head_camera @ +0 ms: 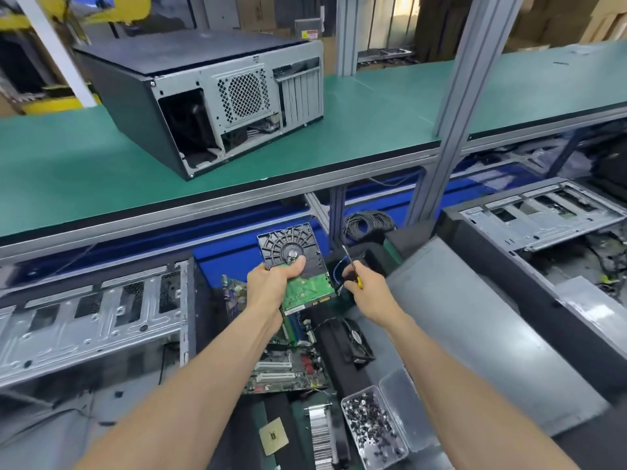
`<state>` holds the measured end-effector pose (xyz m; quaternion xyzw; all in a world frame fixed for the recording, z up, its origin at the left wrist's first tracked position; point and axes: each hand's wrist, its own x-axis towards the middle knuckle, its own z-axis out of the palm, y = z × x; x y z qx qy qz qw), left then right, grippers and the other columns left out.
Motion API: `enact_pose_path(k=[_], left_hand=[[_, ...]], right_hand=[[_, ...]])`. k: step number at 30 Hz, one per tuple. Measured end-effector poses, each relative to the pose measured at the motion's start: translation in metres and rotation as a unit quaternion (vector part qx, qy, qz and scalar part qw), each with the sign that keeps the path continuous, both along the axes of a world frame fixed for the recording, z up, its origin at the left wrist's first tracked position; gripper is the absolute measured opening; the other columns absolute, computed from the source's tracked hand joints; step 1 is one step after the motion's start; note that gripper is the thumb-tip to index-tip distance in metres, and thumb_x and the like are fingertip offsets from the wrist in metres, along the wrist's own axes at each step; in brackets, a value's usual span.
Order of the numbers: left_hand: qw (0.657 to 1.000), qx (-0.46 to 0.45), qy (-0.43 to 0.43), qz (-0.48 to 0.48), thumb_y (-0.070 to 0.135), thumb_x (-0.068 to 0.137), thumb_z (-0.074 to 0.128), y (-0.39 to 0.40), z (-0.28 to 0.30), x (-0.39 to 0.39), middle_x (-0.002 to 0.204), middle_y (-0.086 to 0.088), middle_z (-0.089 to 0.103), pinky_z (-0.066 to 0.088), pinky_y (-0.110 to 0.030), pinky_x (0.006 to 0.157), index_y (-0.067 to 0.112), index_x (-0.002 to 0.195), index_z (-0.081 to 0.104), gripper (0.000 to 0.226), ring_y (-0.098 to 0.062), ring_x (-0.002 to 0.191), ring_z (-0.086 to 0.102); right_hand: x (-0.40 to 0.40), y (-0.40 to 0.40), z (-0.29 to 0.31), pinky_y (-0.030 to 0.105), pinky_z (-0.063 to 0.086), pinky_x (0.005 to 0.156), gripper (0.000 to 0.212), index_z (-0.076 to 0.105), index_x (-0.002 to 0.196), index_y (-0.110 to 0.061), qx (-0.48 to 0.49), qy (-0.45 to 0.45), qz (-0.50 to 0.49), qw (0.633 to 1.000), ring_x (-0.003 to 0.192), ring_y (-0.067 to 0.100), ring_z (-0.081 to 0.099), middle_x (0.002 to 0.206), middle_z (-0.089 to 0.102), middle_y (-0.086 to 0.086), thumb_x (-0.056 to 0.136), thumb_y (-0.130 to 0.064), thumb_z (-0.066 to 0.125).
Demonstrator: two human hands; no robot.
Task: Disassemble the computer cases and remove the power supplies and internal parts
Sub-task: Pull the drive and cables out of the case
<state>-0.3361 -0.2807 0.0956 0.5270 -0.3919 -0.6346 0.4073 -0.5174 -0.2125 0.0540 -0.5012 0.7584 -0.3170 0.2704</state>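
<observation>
Gripping one hard drive [293,266] in your left hand [271,283] and one screwdriver [351,264] in your right hand [364,288], you hold both above a motherboard [288,364], with three cases around: one [210,96] on the tabletop [373,123].

Even, bright overhead light fills the workshop, casting only soft shadows under the green bench [373,106]. Daylight glares through a far window [405,3]. Wide-angle distortion bows the edges; the far left corner smears with motion blur.
</observation>
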Motion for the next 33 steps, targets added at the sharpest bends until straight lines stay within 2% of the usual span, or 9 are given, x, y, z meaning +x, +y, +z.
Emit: enact_pose_path(k=[6, 12, 15, 17, 20, 23, 26, 29, 33], left_hand=[[1.000, 0.007, -0.004, -0.011, 0.030, 0.068, 0.092, -0.002, -0.020, -0.010, 0.161, -0.008, 0.031, 0.025, -0.053, 0.117, 0.003, 0.156, 0.024, 0.115, -0.029, 0.143, 0.037], [1.000, 0.010, 0.006, -0.026, 0.031, 0.066, 0.093, 0.000, -0.023, -0.016, 0.159, -0.009, 0.037, 0.026, -0.056, 0.118, 0.004, 0.156, 0.023, 0.118, -0.029, 0.140, 0.040], [0.999, 0.005, 0.014, -0.040, 0.031, 0.064, 0.094, 0.005, -0.021, -0.019, 0.155, -0.011, 0.043, 0.028, -0.055, 0.118, 0.006, 0.157, 0.019, 0.122, -0.029, 0.138, 0.044], [0.999, 0.003, 0.002, -0.052, 0.032, 0.062, 0.094, 0.011, -0.017, -0.024, 0.154, -0.010, 0.044, 0.030, -0.055, 0.117, 0.006, 0.157, 0.019, 0.124, -0.029, 0.136, 0.046], [0.995, 0.009, -0.009, -0.102, 0.032, 0.056, 0.095, 0.020, -0.016, -0.032, 0.126, -0.002, 0.070, 0.046, -0.049, 0.105, 0.008, 0.138, 0.049, 0.097, -0.023, 0.115, 0.065], [0.991, -0.003, -0.021, -0.135, 0.026, 0.062, 0.094, 0.036, -0.014, -0.043, 0.079, 0.019, 0.076, 0.055, -0.037, 0.082, 0.033, 0.089, 0.054, 0.048, -0.013, 0.087, 0.073], [0.986, 0.001, -0.017, -0.163, 0.021, 0.068, 0.092, 0.049, -0.017, -0.057, 0.091, 0.008, 0.078, 0.057, -0.036, 0.082, 0.022, 0.100, 0.065, 0.042, -0.016, 0.090, 0.074], [0.978, 0.010, -0.014, -0.206, 0.019, 0.074, 0.089, 0.059, -0.018, -0.070, 0.096, -0.001, 0.079, 0.061, -0.034, 0.074, 0.012, 0.110, 0.068, 0.043, -0.021, 0.089, 0.076], [0.962, -0.020, -0.047, -0.268, 0.024, 0.081, 0.085, 0.068, -0.022, -0.085, 0.097, 0.001, 0.078, 0.057, -0.028, 0.071, 0.010, 0.113, 0.063, 0.041, -0.019, 0.091, 0.075]], right_hand=[[0.003, -0.013, -0.020, 0.032, 0.039, 0.085, 0.021, 0.058, 0.122, -0.004, 0.037, 0.049, 0.051, 0.997, 0.107, 0.029, 0.054, 0.126, 0.058, 0.014, 0.101, -0.006, 0.055], [-0.007, -0.005, -0.018, 0.039, 0.041, 0.105, 0.048, 0.046, 0.148, -0.020, 0.070, 0.055, 0.037, 0.995, 0.117, 0.031, 0.054, 0.148, 0.029, 0.011, 0.102, -0.019, 0.058], [-0.013, 0.003, -0.007, 0.036, 0.046, 0.096, 0.048, 0.047, 0.149, -0.022, 0.041, 0.020, -0.001, 0.999, 0.112, 0.032, 0.058, 0.135, 0.047, 0.011, 0.101, -0.020, 0.057], [-0.014, 0.010, 0.004, 0.024, 0.051, 0.072, 0.046, 0.056, 0.143, -0.021, -0.012, -0.078, -0.066, 0.995, 0.085, 0.023, 0.062, 0.108, 0.063, 0.005, 0.098, -0.013, 0.057], [-0.016, 0.018, 0.022, 0.024, 0.031, 0.041, 0.050, 0.060, 0.138, -0.019, -0.057, -0.274, -0.137, 0.950, 0.058, 0.015, 0.044, 0.082, 0.057, 0.011, 0.092, -0.002, 0.053], [-0.018, 0.035, 0.036, 0.024, 0.026, 0.039, 0.040, 0.059, 0.131, -0.024, -0.059, -0.319, -0.111, 0.939, 0.051, 0.012, 0.041, 0.073, 0.060, 0.005, 0.093, -0.009, 0.062], [-0.018, 0.054, 0.045, 0.022, 0.050, 0.055, 0.019, 0.065, 0.109, -0.011, -0.069, -0.285, -0.082, 0.952, 0.067, 0.013, 0.064, 0.083, 0.069, 0.001, 0.093, -0.018, 0.072], [-0.024, 0.073, 0.043, 0.034, 0.054, 0.075, 0.027, 0.064, 0.105, 0.008, -0.072, -0.236, -0.107, 0.963, 0.081, 0.022, 0.067, 0.088, 0.067, 0.010, 0.093, -0.016, 0.071], [-0.033, 0.099, 0.034, 0.039, 0.059, 0.080, 0.023, 0.068, 0.109, -0.003, -0.074, -0.214, -0.171, 0.959, 0.091, 0.026, 0.073, 0.099, 0.075, 0.010, 0.093, -0.020, 0.071]])
